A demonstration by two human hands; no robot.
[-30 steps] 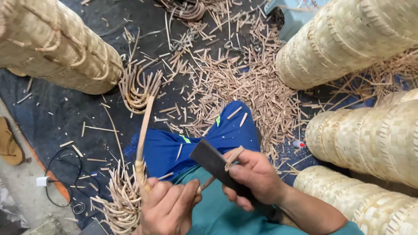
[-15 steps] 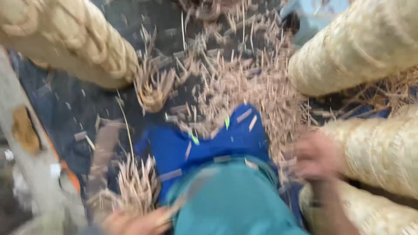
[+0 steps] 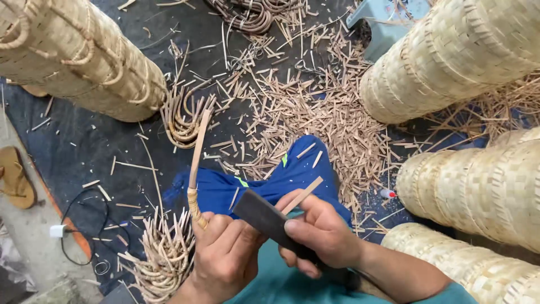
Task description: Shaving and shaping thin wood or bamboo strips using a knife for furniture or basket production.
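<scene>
My left hand (image 3: 225, 253) grips a long cane stick (image 3: 198, 155) near its wrapped lower end, and the stick points up and away over the floor. My right hand (image 3: 320, 233) holds a dark flat blade (image 3: 264, 217) by its handle, with a short cane splinter (image 3: 302, 196) pinched against it by the fingers. The blade's end lies close to my left fingers. Both hands work above my blue-trousered knee (image 3: 270, 183).
Stacks of woven baskets lie at the upper left (image 3: 73, 56), upper right (image 3: 461, 56) and right (image 3: 484, 191). Cane offcuts (image 3: 315, 107) litter the dark floor mat. Bent cane handles lie in bundles (image 3: 180, 121) (image 3: 163, 259). A sandal (image 3: 16, 177) and a black cable (image 3: 84, 225) lie left.
After a blurred swing of the view, both hands are back together in front. The cane stick stands in the left hand again and the blade is back near it.
</scene>
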